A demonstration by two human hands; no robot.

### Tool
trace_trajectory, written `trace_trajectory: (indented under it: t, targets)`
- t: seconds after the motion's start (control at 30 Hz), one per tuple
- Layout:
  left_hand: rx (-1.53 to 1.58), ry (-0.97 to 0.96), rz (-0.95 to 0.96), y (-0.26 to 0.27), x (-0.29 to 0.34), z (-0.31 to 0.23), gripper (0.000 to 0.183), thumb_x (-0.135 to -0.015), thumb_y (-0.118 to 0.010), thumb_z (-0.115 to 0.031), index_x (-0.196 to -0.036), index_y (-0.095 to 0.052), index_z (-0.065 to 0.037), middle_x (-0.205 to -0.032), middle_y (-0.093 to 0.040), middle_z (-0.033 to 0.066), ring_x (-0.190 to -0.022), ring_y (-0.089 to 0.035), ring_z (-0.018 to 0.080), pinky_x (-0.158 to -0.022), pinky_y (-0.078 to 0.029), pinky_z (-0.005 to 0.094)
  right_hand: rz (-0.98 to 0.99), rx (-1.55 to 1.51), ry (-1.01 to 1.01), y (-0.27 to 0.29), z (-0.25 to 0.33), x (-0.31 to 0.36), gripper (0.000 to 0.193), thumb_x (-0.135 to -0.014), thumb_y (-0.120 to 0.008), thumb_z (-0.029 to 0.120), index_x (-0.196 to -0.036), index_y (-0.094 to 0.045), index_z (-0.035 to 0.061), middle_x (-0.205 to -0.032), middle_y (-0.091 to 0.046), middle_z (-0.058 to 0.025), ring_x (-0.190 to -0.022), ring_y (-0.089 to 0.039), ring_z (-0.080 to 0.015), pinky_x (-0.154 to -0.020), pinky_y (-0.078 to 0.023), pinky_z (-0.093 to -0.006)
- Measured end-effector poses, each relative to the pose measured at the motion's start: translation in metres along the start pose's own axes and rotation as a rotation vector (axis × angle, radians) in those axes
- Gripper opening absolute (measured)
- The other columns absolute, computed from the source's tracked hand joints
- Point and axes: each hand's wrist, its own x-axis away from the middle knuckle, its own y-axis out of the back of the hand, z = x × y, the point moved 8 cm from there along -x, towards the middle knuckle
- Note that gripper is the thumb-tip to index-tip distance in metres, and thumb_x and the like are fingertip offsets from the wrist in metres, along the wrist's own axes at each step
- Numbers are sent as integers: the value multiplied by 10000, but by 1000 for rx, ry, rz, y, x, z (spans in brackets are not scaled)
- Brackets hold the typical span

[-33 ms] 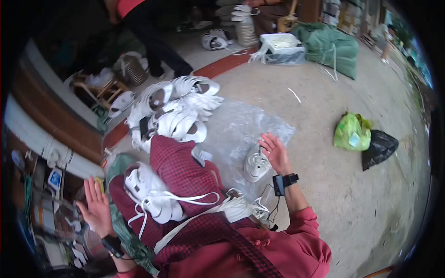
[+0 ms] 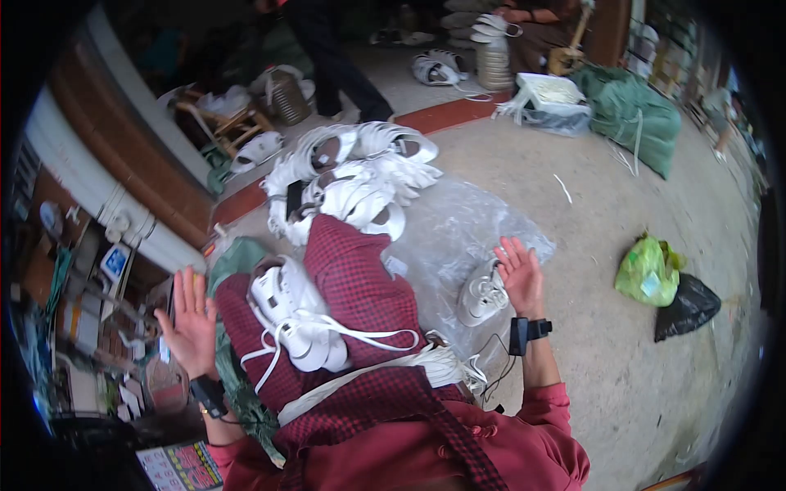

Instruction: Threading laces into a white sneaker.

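Observation:
My left hand (image 2: 190, 327) is raised at the left of my lap, palm up and fingers stretched out, holding nothing. Over the right side, my right hand (image 2: 522, 278) is likewise open and bare; in the picture it overlaps the edge of a white shoe upper (image 2: 481, 296) on a clear plastic sheet (image 2: 458, 221). I cannot tell whether it touches that upper. Across my checked lap (image 2: 352, 274) lie white laced shoe uppers (image 2: 286, 303), a long loose lace trailing to the right. A bundle of white laces (image 2: 438, 368) rests at my waist.
Beyond my knees is a pile of white shoe uppers (image 2: 352, 180) with a dark phone-like object on it. A white tray (image 2: 553, 90), green sack (image 2: 630, 114), lime bag (image 2: 648, 270) and black bag (image 2: 686, 307) stand rightward. A person's dark-trousered legs (image 2: 336, 65) are farther back.
The view has swung a little, so the scene sits farther right in the picture. My left hand is slightly higher beside my lap. Both hands stay open, and the uppers lie as before.

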Motion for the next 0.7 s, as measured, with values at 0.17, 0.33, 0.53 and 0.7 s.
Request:
trace_trajectory:
  t: [0.17, 0.33, 0.53, 0.7]
  targets:
    - [260, 94, 4, 9, -16, 39, 809, -985, -232, -651, -1545, -236, -66, -1600, -253, 145, -1447, -303, 312, -1066, -392, 493, 165, -66, -56, -78, -4, -7, 604, -1039, -413, 425, -1498, -314, 45, -1559, -321, -159, -1358, -433, -305, -906, -533, -349]
    - [312, 81, 31, 25, 6, 25, 834, -983, -188, -666, -1542, -228, -49, -1594, -241, 180, -1451, -293, 329, -1068, -402, 508, 325, 51, -216, -158, -61, -15, 605, -1037, -416, 430, -1478, -340, 22, -1519, -378, -170, -1320, -460, -301, -914, -514, -343]
    - [206, 70, -29, 47, 14, 20, 825, -995, -186, -650, -1536, -236, -30, -1585, -253, 196, -1451, -295, 325, -1053, -424, 458, 371, 493, -128, -228, -86, -13, 598, -1014, -465, 441, -1437, -417, 21, -1461, -458, -154, -1264, -507, -252, -927, -475, -322]
    - [-237, 85, -258, 88, 13, 23, 743, -1034, -213, -578, -1424, -442, 11, -1408, -528, 158, -1081, -591, 209, -839, -498, 311, 526, 1228, 61, -267, -111, -30, 498, -946, -601, 389, -1325, -585, 67, -1343, -571, -105, -1133, -544, -190, -916, -470, -313]
